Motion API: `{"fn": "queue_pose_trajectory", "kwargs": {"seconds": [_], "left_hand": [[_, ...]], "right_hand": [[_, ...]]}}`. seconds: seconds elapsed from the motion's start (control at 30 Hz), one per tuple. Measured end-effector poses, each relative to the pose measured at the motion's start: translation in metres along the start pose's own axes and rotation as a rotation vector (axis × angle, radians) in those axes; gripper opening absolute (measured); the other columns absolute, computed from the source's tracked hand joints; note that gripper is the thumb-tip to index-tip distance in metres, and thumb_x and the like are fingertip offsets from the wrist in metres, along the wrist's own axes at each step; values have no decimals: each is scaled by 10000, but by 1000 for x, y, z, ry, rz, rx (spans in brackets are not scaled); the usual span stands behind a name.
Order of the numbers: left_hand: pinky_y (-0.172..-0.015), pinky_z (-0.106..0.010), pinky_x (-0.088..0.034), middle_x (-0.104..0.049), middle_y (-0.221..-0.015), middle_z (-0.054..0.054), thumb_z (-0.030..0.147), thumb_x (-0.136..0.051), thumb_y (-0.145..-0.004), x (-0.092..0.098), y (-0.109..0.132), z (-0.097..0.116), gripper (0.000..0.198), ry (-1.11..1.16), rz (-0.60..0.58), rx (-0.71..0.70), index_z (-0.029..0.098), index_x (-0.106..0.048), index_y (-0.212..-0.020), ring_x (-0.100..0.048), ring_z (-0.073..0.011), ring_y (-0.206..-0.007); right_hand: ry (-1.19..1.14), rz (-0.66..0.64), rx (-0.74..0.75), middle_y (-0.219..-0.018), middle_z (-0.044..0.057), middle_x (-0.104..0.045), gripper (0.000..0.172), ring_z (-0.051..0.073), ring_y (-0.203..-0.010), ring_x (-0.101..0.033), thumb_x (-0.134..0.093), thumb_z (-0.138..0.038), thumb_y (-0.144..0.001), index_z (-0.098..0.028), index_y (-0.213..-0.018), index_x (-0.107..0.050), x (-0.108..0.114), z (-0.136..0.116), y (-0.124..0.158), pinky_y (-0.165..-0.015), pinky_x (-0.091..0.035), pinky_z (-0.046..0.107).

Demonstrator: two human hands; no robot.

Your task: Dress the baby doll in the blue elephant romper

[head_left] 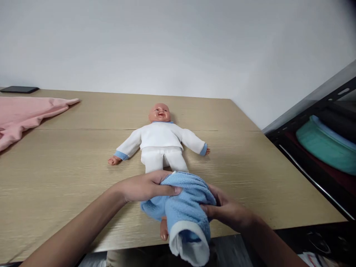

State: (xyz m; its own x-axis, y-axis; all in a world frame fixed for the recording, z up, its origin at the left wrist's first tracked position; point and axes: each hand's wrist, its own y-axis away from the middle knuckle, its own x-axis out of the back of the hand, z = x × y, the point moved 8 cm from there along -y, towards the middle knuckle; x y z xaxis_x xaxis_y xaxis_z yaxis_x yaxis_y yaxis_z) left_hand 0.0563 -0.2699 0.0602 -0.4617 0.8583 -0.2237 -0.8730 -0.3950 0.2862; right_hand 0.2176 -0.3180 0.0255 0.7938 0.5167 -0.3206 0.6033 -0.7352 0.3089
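Observation:
A baby doll (161,135) lies on its back on the wooden table, head toward the wall and arms spread. It has a white top with blue cuffs and white cloth on its upper legs. Over its lower legs I hold light blue doll pants (189,200) with white leg cuffs. My left hand (151,187) grips the waist side, thumb on top of the cloth. On the other side, my right hand (226,205) pinches the fabric, its fingers partly hidden behind it. One bare doll foot (164,228) shows beneath the pants; the other foot is hidden.
A pink cloth (30,115) lies at the table's left, with a dark phone (19,89) behind it. At the right stands a black rack (314,178) holding a green fabric item (325,144). The table's (69,207) near edge runs just below the doll's foot.

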Motion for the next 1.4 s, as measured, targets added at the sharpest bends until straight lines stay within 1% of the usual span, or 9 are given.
{"fn": "queue_pose_trajectory", "kwargs": {"seconds": [0.2, 0.33, 0.47, 0.57, 0.67, 0.8, 1.03, 1.23, 1.4], "left_hand": [[-929, -364, -638, -829, -1207, -77, 618, -886, -885, -15, -2, -3, 628, 39, -95, -33, 230, -753, -1361, -780, -275, -1120], [-673, -317, -653, -810, -1034, -53, 377, -1030, -686, -29, -4, -13, 635, 41, -96, 99, 218, -722, -1218, -786, -236, -836], [-617, -286, -566, -713, -798, 29, 243, -775, -813, -22, -5, -16, 314, -222, 118, 158, 224, -612, -1080, -711, -187, -662], [-649, -279, -476, -649, -789, 35, 235, -644, -850, -14, -6, -2, 118, -527, 331, 33, 232, -568, -941, -651, -182, -722], [-618, -302, -382, -637, -770, 23, 280, -584, -901, -17, -8, -1, 117, -709, 394, 56, 235, -563, -1008, -624, -201, -687], [-610, -342, -290, -654, -765, -26, 317, -589, -905, -19, -14, -5, 282, -953, 415, 176, 203, -605, -1162, -663, -278, -715], [-918, -433, -506, -698, -985, -87, 332, -725, -882, -25, -17, -6, 194, -1083, 416, 46, 229, -651, -1028, -660, -348, -1051], [-1042, -529, -528, -657, -1263, -132, 271, -706, -909, -37, -3, -8, 373, -1108, 425, 37, 236, -680, -1279, -608, -372, -1208], [-1058, -630, -518, -672, -1221, -157, 335, -696, -936, -39, 3, -13, 471, -1165, 416, 120, 260, -674, -1400, -602, -435, -1221]], "right_hand": [[-14, -103, -46, -1265, 97, -791, 951, 330, -1246, -721, -1030, -503, -695, -225, -1520, -648, -20, -9, 4, -1066, -572, 434], [278, 181, -41, -1135, 64, -804, 558, 311, -1122, -741, -880, -255, -749, -222, -1291, -753, -17, -19, 11, -1000, -590, 418], [771, 511, 65, -1041, 74, -745, 265, 309, -998, -692, -657, -263, -792, -235, -1053, -692, -6, -36, 27, -912, -540, 445], [953, 554, -105, -1073, 98, -746, 306, 349, -1018, -693, -607, -349, -881, -242, -1162, -662, 0, -24, 35, -913, -496, 493], [909, 457, -294, -1169, 130, -753, 427, 385, -1127, -688, -571, -419, -964, -248, -1351, -635, 4, -2, 37, -969, -494, 533], [916, 475, -301, -1259, 158, -741, 455, 396, -1194, -669, -598, -417, -965, -230, -1379, -629, 15, 7, 36, -1012, -495, 550], [794, 441, -167, -1258, 111, -740, 402, 358, -1212, -667, -689, -318, -889, -231, -1280, -655, 28, 22, 35, -1059, -502, 511], [529, 322, -116, -1230, 69, -744, 496, 300, -1144, -683, -690, -211, -830, -218, -1325, -666, 8, 32, 30, -1000, -548, 425], [497, 397, -117, -1263, 97, -735, 473, 320, -1180, -685, -709, -301, -888, -237, -1353, -652, 7, 48, 32, -1056, -553, 467]]}}
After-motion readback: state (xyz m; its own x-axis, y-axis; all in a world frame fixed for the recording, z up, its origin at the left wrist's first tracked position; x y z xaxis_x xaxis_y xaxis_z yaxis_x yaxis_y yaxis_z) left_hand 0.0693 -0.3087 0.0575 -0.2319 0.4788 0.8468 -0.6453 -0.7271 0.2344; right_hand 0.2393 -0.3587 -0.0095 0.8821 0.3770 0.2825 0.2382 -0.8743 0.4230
